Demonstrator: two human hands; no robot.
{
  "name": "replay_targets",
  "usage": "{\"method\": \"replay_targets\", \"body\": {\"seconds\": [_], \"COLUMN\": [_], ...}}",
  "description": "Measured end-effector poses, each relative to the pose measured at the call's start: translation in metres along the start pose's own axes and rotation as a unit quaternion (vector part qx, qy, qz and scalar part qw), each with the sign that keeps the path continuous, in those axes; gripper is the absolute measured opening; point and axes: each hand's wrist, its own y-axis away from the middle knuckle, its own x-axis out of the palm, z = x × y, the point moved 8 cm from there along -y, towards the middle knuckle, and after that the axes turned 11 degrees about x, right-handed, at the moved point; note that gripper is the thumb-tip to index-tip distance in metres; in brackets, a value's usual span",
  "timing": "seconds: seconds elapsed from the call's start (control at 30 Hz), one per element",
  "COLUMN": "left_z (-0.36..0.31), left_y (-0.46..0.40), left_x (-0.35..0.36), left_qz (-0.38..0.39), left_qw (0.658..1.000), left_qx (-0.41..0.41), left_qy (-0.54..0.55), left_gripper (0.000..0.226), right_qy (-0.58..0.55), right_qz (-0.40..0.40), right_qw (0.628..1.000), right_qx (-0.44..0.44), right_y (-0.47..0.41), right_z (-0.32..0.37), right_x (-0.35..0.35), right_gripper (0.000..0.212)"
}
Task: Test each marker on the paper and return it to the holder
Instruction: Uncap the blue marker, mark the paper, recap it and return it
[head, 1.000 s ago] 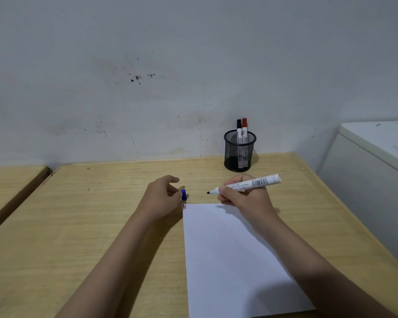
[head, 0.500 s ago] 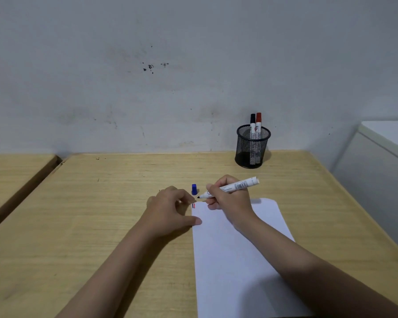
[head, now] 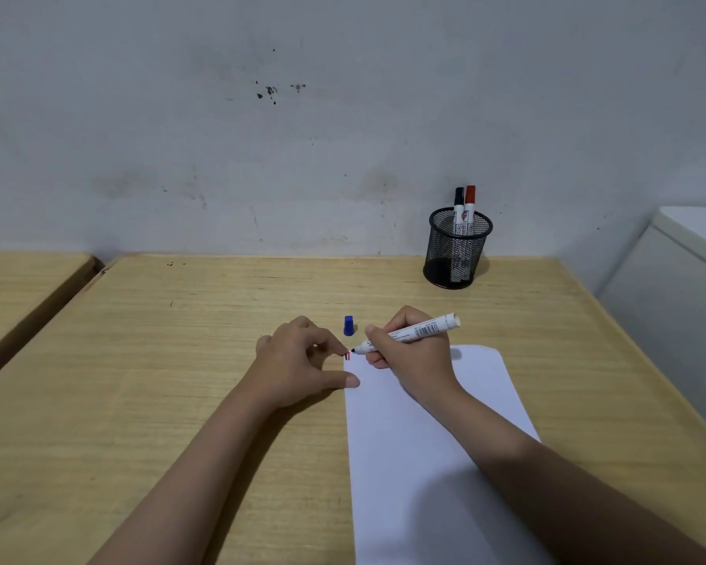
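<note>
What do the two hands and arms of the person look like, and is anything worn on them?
Both are bare. The left hand and right hand carry no glove, ring, watch or bracelet that the picture shows. The forearms are uncovered down to the picture's lower edge; no sleeve is in view. No marks or ink stains can be made out.

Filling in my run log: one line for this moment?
right hand: marker tip at paper corner | left hand: steadies paper | blue cap: on desk

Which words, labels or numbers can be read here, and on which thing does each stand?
Marker in right hand: barcode and small print, too blurred to read.
Two markers in the holder: label lettering, not legible.
Paper: short ink marks only, no text.
</note>
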Motion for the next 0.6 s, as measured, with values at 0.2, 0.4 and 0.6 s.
{"method": "replay_targets", "body": {"seconds": [0.2, 0.4, 0.6], "left_z": [0.0014, 0.0020, 0.0004], "left_y": [-0.0023, -0.0021, -0.0026], "left_x": [-0.0009, -0.0008, -0.0013], "left_qz": [-0.006, -0.012, -0.011], "left_qw": [1.000, 1.000, 0.999], "left_qx": [0.004, 0.010, 0.024], "left_qy": [-0.009, -0.020, -0.030], "left_gripper": [0.021, 0.025, 0.024], "right_qy": [-0.002, 0.004, 0.017], "right_qz": [0.013, 0.015, 0.018], "right_qw": [1.000, 1.000, 1.000], "right_qx": [0.001, -0.003, 0.004], "right_y": [-0.0029, -0.0035, -0.0035], "right_z": [-0.0014, -0.0022, -0.0023], "right_x": [0.0019, 0.0025, 0.0036], "right_gripper": [0.028, 0.027, 0.023]}}
